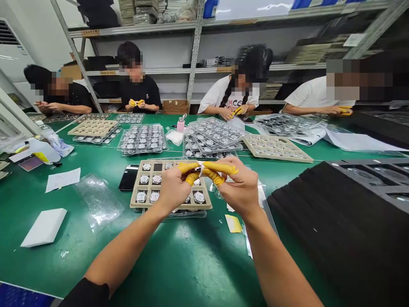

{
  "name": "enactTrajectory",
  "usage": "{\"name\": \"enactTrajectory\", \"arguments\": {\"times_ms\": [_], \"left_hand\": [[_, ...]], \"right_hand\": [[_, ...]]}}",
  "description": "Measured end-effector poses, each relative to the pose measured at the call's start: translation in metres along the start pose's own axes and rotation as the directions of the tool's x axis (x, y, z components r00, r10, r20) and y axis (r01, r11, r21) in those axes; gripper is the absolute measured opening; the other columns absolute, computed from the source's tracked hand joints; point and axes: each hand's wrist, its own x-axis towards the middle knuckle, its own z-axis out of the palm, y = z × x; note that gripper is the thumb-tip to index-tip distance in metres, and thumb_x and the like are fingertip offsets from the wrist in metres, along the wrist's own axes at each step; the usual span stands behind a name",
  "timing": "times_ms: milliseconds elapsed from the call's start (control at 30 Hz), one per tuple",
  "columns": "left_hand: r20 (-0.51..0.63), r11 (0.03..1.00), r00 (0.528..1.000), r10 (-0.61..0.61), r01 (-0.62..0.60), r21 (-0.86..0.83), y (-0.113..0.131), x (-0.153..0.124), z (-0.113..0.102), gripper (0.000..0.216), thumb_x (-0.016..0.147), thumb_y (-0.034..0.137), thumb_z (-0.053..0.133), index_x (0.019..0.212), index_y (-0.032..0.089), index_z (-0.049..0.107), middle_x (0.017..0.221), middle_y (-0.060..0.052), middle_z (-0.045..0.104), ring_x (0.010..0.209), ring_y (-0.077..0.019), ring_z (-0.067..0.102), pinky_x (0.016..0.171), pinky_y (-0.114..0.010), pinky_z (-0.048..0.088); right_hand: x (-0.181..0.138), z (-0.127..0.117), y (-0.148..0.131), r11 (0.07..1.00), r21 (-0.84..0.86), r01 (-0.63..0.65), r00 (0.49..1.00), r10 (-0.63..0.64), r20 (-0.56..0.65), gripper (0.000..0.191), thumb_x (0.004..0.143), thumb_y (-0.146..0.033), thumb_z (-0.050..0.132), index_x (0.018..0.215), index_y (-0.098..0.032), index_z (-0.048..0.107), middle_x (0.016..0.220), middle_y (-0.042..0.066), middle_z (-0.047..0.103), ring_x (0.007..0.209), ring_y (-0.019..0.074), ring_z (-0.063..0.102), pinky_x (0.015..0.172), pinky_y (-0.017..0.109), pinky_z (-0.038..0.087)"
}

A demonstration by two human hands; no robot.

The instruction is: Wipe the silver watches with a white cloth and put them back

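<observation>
Two Close Pinches Are Meeting in Mid-Air

The left hand (pixel 175 185) is closing its thumb and forefinger on a small dark shiny piece (pixel 197 169), leaving hardly any gap; what the piece is, its size and the covering fingers are hiding. The right hand (pixel 241 185) is pinching a thin white cloth (pixel 201 169) just as tightly, and the cloth is touching the piece. Both hands are wearing yellow rubber finger covers (pixel 220 166) on thumb and forefinger.

The piece is sitting between the fingertips, above the far right part of a beige compartment tray (pixel 172 206) that is carrying round silver discs (pixel 144 179). A black flat phone (pixel 128 178) is lying just left of the tray, and a white-and-yellow paper piece (pixel 233 224) is lying near its right side, on the green tabletop (pixel 185 264).

Good handling here, as a judgement, is calling for a light but sure left pinch by the edges, with the cloth, not bare skin, meeting the shiny face. Small strokes are probably serving better than hard pressing, which could be tipping the piece onto the discs below. Steady wrists and covers sitting snugly are also helping prevent slips and smudges.
</observation>
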Motion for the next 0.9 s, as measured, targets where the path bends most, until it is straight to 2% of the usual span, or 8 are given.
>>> {"name": "enactTrajectory", "arguments": {"times_ms": [100, 233, 333, 533, 600, 733, 800, 900], "left_hand": [[-0.007, 0.993, 1.0, 0.012, -0.012, 0.119, 0.002, -0.002, -0.002, 0.029, 0.088, 0.016, 0.068, 0.113, 0.023, 0.081, 0.107, -0.008, 0.081, 0.096, -0.0233, 0.074, 0.092, -0.038, 0.06], [0.022, 0.934, 0.999, 0.047, -0.052, 0.354, 0.012, -0.004, -0.005, 0.025, 0.082, 0.008, 0.064, 0.093, 0.02, 0.083, 0.086, -0.006, 0.079, 0.079, -0.0201, 0.07, 0.079, -0.033, 0.057], [0.011, 0.953, 0.999, 0.036, -0.037, 0.299, 0.01, -0.006, 0.0, 0.024, 0.084, 0.01, 0.065, 0.096, 0.02, 0.083, 0.087, -0.005, 0.079, 0.077, -0.0193, 0.07, 0.077, -0.032, 0.058], [-0.146, 1.0, 0.989, -0.009, 0.011, 0.013, -0.014, -0.008, 0.016, 0.027, 0.087, 0.015, 0.069, 0.111, 0.019, 0.081, 0.105, -0.007, 0.082, 0.096, -0.0214, 0.077, 0.089, -0.035, 0.064], [-0.151, 0.997, 0.988, 0.029, -0.019, 0.071, -0.014, -0.006, 0.012, 0.029, 0.086, 0.011, 0.069, 0.112, 0.02, 0.081, 0.107, -0.006, 0.082, 0.096, -0.0205, 0.077, 0.09, -0.034, 0.064], [-0.047, 0.946, 0.992, 0.119, -0.098, 0.31, 0.002, -0.003, -0.003, 0.036, 0.084, 0.004, 0.064, 0.113, 0.02, 0.08, 0.108, -0.005, 0.082, 0.098, -0.02, 0.077, 0.092, -0.033, 0.064], [-0.006, 0.917, 0.989, 0.148, -0.135, 0.374, 0.011, -0.003, -0.007, 0.035, 0.086, 0.005, 0.063, 0.113, 0.018, 0.08, 0.11, -0.006, 0.082, 0.101, -0.0209, 0.077, 0.093, -0.034, 0.063], [0.02, 0.904, 0.987, 0.162, -0.157, 0.398, 0.018, -0.005, -0.008, 0.034, 0.089, 0.007, 0.061, 0.115, 0.019, 0.08, 0.112, -0.006, 0.082, 0.102, -0.0205, 0.077, 0.093, -0.032, 0.063]], "right_hand": [[-0.001, 0.002, 0.002, 0.994, -0.072, 0.085, 0.996, -0.085, -0.002, 0.027, 0.088, -0.015, 0.066, 0.103, -0.03, 0.081, 0.087, 0.001, 0.079, 0.077, 0.0187, 0.067, 0.067, 0.035, 0.058], [-0.007, 0.008, 0.002, 0.964, -0.144, 0.223, 0.975, -0.222, 0.021, 0.042, 0.083, -0.004, 0.059, 0.105, -0.032, 0.08, 0.099, 0.001, 0.082, 0.08, 0.0203, 0.065, 0.069, 0.037, 0.057], [-0.009, 0.012, 0.004, 0.962, -0.142, 0.235, 0.97, -0.241, -0.022, 0.047, 0.078, -0.002, 0.056, 0.106, -0.032, 0.08, 0.093, 0.0, 0.082, 0.076, 0.0193, 0.067, 0.065, 0.034, 0.056], [-0.012, 0.014, 0.017, 0.979, -0.18, 0.099, 0.989, -0.117, -0.093, 0.039, 0.072, -0.005, 0.063, 0.097, -0.027, 0.081, 0.083, 0.0, 0.079, 0.063, 0.016, 0.068, 0.05, 0.028, 0.047], [-0.013, 0.016, 0.019, 0.97, -0.19, 0.154, 0.977, -0.178, -0.117, 0.044, 0.072, -0.002, 0.062, 0.101, -0.028, 0.081, 0.086, 0.0, 0.079, 0.066, 0.0177, 0.069, 0.054, 0.029, 0.05], [-0.014, 0.02, 0.018, 0.939, -0.181, 0.293, 0.94, -0.318, -0.126, 0.06, 0.076, 0.002, 0.063, 0.122, -0.033, 0.077, 0.093, 0.001, 0.082, 0.073, 0.0231, 0.072, 0.063, 0.036, 0.056], [-0.015, 0.022, 0.017, 0.938, -0.181, 0.297, 0.937, -0.322, -0.133, 0.068, 0.077, 0.004, 0.064, 0.131, -0.036, 0.073, 0.093, 0.0, 0.082, 0.072, 0.024, 0.071, 0.063, 0.037, 0.056], [-0.015, 0.026, 0.018, 0.956, -0.136, 0.261, 0.928, -0.288, -0.238, 0.071, 0.076, 0.004, 0.07, 0.13, -0.041, 0.074, 0.092, -0.003, 0.082, 0.068, 0.0231, 0.07, 0.06, 0.037, 0.055]]}}
